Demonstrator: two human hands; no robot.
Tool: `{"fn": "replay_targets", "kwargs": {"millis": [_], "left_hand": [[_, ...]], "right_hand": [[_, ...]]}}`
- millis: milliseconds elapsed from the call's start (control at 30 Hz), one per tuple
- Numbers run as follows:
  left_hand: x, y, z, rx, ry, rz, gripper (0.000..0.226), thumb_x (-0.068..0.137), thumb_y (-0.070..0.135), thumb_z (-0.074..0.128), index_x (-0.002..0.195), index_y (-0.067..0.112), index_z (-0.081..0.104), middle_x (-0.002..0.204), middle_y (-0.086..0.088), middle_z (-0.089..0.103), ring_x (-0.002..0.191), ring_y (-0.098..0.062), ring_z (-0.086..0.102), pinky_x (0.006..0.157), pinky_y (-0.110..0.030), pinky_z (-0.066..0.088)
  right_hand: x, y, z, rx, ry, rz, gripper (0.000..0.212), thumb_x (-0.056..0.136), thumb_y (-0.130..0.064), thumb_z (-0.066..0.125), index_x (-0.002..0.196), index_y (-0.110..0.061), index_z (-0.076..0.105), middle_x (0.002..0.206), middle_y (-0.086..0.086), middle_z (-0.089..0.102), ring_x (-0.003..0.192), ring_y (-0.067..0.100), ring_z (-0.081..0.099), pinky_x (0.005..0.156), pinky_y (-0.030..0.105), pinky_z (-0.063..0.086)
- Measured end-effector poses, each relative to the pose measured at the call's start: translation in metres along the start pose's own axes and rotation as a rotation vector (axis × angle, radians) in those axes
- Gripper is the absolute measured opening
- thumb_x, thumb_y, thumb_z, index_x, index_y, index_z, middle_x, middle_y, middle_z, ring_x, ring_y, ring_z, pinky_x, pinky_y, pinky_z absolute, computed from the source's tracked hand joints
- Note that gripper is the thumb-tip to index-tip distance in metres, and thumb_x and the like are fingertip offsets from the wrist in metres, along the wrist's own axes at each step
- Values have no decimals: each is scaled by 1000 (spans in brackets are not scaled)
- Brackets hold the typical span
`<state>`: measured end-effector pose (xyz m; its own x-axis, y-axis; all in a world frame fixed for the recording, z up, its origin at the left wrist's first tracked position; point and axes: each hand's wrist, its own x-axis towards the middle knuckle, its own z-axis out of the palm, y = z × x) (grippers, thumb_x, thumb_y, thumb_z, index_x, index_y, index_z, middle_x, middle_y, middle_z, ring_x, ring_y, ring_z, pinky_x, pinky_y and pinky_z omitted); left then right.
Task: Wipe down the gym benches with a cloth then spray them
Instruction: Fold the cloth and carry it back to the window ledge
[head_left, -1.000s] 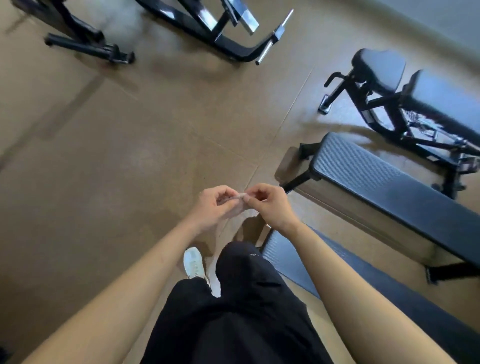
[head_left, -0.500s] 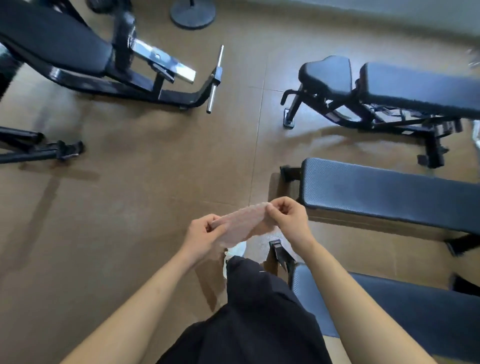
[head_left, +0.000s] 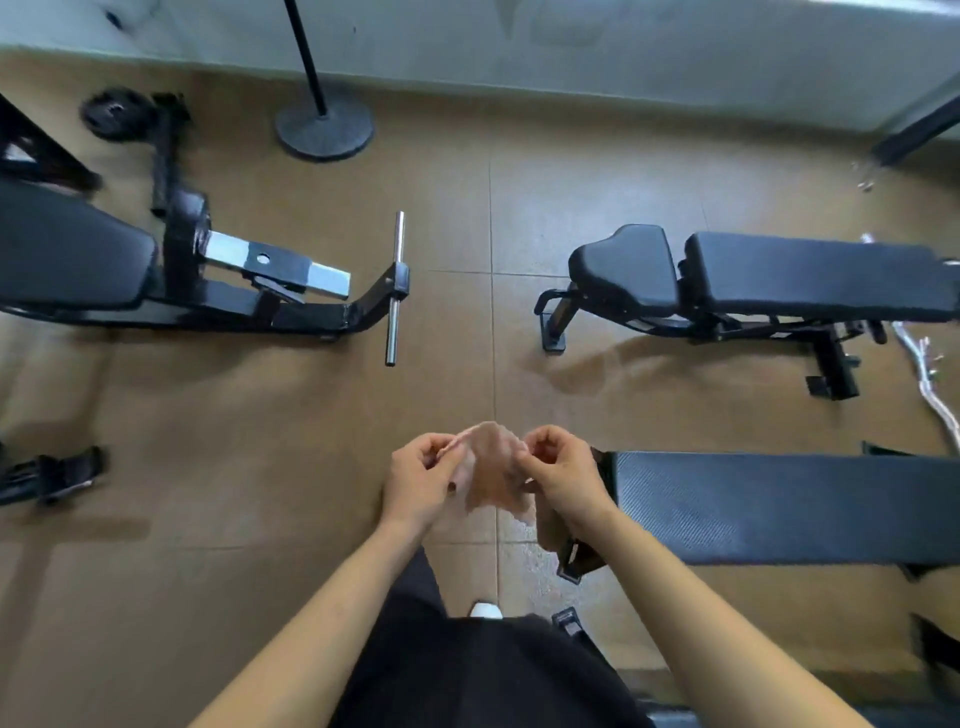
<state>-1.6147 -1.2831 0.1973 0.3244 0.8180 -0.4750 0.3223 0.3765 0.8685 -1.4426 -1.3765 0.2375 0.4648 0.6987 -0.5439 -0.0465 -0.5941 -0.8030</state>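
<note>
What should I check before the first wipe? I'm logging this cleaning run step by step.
1. Cloth gripped by left hand and right hand: ok.
2. Cloth fully spread: not ok, bunched.
3. Flat bench beside right hand, pad bare: ok.
4. Cloth touching that bench: not ok, held in the air.
5. Spray bottle in sight: not ok, none visible.
6. Cloth damp: cannot tell.

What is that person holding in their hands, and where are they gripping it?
A thin pinkish cloth, pinched at its upper edges by the left hand and the right hand, hanging between them.
</note>
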Motion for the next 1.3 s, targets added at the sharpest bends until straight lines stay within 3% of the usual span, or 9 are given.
{"fn": "replay_targets", "kwargs": {"millis": [133, 267, 600, 700, 800, 967, 1133, 1233, 1300], "left_hand": [[84, 41, -7, 63, -196, 23, 6, 95, 22, 72, 99, 24, 76, 90, 4, 78, 90, -19, 73, 84, -46, 61], [158, 95, -10, 156, -364, 44, 21, 89, 20, 77, 110, 18, 75, 99, 1, 78, 94, -13, 73, 85, -36, 60], [354, 219, 53, 418, -529, 218, 45, 75, 31, 90, 116, 28, 71, 98, 8, 74, 88, -6, 70, 76, -22, 57], [412, 263, 86, 463, -525, 246, 44, 77, 33, 88, 117, 30, 71, 99, 10, 75, 90, -7, 71, 79, -27, 60], [468, 311, 118, 423, -482, 235, 25, 87, 27, 82, 111, 25, 74, 95, 8, 76, 86, -4, 70, 76, -23, 56], [552, 381, 157, 320, -463, 215, 12, 93, 18, 74, 101, 26, 75, 90, 0, 79, 84, -11, 74, 75, -28, 56], [655, 434, 187, 212, -403, 211, 18, 87, 35, 72, 100, 23, 78, 93, -18, 75, 84, -26, 68, 83, -42, 54], [726, 465, 201, 162, -414, 162, 11, 95, 15, 70, 101, 7, 75, 88, -14, 75, 84, -17, 66, 83, -38, 53], [774, 493, 213, 138, -394, 146, 8, 95, 4, 69, 93, 10, 74, 79, 1, 73, 77, -10, 66, 78, -31, 54]], "right_hand": [[65, -55, 22, 72, 2, 21, 20, 93, -12, 69, 111, -20, 66, 100, 5, 73, 94, 21, 73, 77, 36, 63], [123, -105, 27, 172, 14, 47, 24, 95, -18, 70, 118, -20, 67, 101, 7, 76, 91, 22, 74, 75, 33, 61], [317, -196, -43, 462, 21, 76, 28, 95, -6, 67, 121, -15, 67, 110, 31, 68, 92, 42, 70, 85, 64, 53], [383, -227, -82, 528, -45, 87, 37, 96, -7, 64, 132, -14, 61, 114, 33, 65, 92, 49, 64, 81, 55, 55], [440, -265, -124, 555, -111, 64, 40, 98, -7, 60, 137, -16, 58, 117, 34, 63, 90, 41, 60, 74, 39, 57], [533, -327, -182, 408, -160, 25, 51, 100, -11, 59, 148, -24, 46, 110, 21, 65, 94, 26, 69, 80, 31, 60], [640, -384, -216, 225, -142, -39, 29, 99, -24, 63, 128, -22, 65, 108, 14, 66, 104, 22, 67, 76, 24, 58], [710, -417, -231, 176, -85, -30, 19, 98, -22, 65, 111, -8, 68, 98, 11, 66, 91, 16, 64, 66, 18, 50], [757, -441, -242, 169, -41, -15, 9, 96, -19, 67, 98, -10, 68, 90, 9, 65, 83, 12, 62, 64, 20, 47]]}}
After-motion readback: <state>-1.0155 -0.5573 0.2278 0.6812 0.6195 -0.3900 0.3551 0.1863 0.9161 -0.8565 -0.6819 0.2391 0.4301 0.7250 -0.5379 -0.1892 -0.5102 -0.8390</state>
